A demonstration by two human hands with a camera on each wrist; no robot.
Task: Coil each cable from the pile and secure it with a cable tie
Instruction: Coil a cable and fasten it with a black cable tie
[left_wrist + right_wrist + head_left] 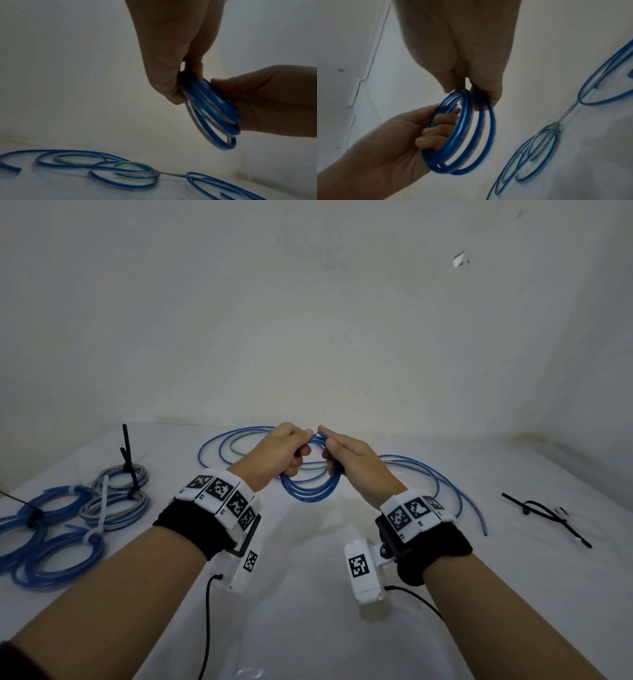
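Note:
A small coil of blue cable (310, 481) hangs in the air above the middle of the white table (308, 542). My left hand (297, 455) grips its left side, fingers curled through the loops. Across from it, my right hand (331, 455) pinches the top right of the coil. From the left wrist the coil (211, 108) sits between the left hand (171, 75) and the right hand (257, 102). In the right wrist view the loops of the coil (471, 135) are slightly spread, with the left hand's fingers (433, 134) inside them. Loose blue and green cables (239, 448) lie behind.
Several tied coils (51, 525) lie at the table's left, with white ties (102, 505) and black ties (128, 453) sticking up. Spare black cable ties (548, 515) rest at the right. Another loose blue cable (445, 491) curves behind my right wrist. A wall stands close behind.

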